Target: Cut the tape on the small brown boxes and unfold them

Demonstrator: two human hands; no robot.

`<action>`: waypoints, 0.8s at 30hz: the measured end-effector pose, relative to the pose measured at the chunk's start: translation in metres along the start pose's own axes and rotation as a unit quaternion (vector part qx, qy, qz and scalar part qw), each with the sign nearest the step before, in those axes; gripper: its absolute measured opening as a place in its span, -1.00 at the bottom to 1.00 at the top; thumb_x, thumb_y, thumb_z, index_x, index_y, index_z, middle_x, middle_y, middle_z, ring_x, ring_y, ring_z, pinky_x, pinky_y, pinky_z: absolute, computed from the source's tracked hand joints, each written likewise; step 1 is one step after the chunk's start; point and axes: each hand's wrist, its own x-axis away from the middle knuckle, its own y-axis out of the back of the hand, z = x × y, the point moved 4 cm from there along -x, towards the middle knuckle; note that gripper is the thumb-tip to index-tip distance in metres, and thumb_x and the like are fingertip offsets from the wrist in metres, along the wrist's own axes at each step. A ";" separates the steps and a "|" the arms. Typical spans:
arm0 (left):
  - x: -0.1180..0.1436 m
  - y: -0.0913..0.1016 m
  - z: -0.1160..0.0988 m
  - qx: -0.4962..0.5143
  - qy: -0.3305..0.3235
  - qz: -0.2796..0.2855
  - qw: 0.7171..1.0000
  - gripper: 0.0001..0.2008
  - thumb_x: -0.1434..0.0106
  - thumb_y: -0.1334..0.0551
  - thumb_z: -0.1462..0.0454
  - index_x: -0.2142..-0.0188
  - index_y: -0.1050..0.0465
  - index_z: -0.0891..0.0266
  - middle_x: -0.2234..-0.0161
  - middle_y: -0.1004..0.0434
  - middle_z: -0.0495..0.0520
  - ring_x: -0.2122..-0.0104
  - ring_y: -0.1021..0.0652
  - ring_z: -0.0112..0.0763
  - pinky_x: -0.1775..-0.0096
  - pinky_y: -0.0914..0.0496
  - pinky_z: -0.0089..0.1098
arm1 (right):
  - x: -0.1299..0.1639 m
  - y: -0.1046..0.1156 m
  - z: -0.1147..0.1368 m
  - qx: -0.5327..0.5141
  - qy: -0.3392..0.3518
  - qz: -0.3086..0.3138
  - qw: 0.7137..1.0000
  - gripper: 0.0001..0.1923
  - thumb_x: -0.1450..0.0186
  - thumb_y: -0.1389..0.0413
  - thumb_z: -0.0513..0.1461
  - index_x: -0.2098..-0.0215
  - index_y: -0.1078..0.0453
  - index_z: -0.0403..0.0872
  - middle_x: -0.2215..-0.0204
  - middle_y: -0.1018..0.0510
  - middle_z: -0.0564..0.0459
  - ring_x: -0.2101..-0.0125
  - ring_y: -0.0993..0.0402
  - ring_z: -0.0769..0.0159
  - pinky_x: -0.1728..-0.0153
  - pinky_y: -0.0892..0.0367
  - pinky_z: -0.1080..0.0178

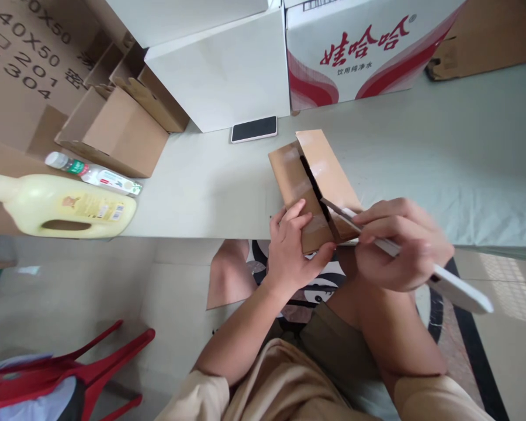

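Observation:
A small brown cardboard box (289, 169) lies at the near edge of the pale table (421, 164), its top flaps partly parted along a dark seam. My left hand (291, 248) grips the box's near end, fingers flat on the taped flap and thumb at the corner. My right hand (403, 242) holds a white-handled utility knife (453, 286), whose blade tip rests at the seam near the box's near end.
A phone (254, 128) lies face up behind the box. White boxes (223, 70) and a red-and-white printed carton (359, 47) stand at the back. Open brown cartons (114, 128), a small bottle (94, 173) and a yellow jug (61, 206) sit left. A red stool (92, 368) stands on the floor.

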 end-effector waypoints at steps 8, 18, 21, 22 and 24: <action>0.008 0.017 0.014 0.030 0.043 0.017 0.998 -0.44 -0.39 -0.26 -0.07 -0.20 -0.27 0.19 -0.28 -0.43 0.40 -0.30 -0.49 0.02 -0.22 -0.46 0.01 | -0.009 0.007 -0.025 0.066 -0.117 -0.129 0.982 -0.23 -0.52 0.61 -0.01 0.58 -0.22 0.02 0.52 -0.19 -0.04 0.43 -0.36 0.18 0.40 -0.31 0.05; 0.058 0.042 0.089 0.174 0.167 -0.050 0.969 -0.30 -0.34 -0.21 -0.19 -0.30 -0.29 0.14 -0.29 -0.45 0.35 -0.27 -0.52 0.01 -0.18 -0.51 -0.11 | 0.003 0.010 -0.085 0.154 -0.247 -0.042 0.956 -0.27 -0.49 0.30 0.22 0.50 -0.39 -0.01 0.65 -0.27 0.07 0.62 -0.26 0.28 0.51 -0.15 0.15; 0.073 0.045 0.107 0.285 0.295 -0.082 0.908 -0.29 -0.24 -0.27 -0.26 -0.17 -0.45 0.14 -0.18 -0.57 0.28 -0.18 -0.58 -0.04 -0.12 -0.53 -0.18 | 0.007 -0.001 -0.096 0.217 -0.235 0.064 0.945 -0.65 -0.39 -0.05 0.02 0.33 -0.46 -0.05 0.43 -0.47 -0.03 0.36 -0.46 0.15 0.30 -0.34 0.07; 0.076 0.046 0.111 0.311 0.329 -0.100 0.886 -0.31 -0.20 -0.30 -0.27 -0.11 -0.51 0.14 -0.14 -0.59 0.25 -0.14 -0.60 -0.07 -0.08 -0.54 -0.21 | 0.009 -0.004 -0.099 0.239 -0.224 0.083 0.941 -0.74 -0.35 -0.09 -0.05 0.27 -0.47 -0.05 0.33 -0.48 -0.07 0.27 -0.47 0.12 0.21 -0.38 0.03; 0.081 0.048 0.118 0.339 0.385 -0.140 0.847 -0.38 -0.13 -0.36 -0.25 0.03 -0.58 0.13 -0.05 -0.63 0.20 -0.04 -0.62 -0.15 0.04 -0.55 -0.28 | 0.013 -0.010 -0.105 0.265 -0.223 0.102 0.932 -0.79 -0.30 -0.10 -0.13 0.19 -0.48 -0.06 0.15 -0.45 -0.15 0.12 -0.47 0.07 0.04 -0.41 -0.06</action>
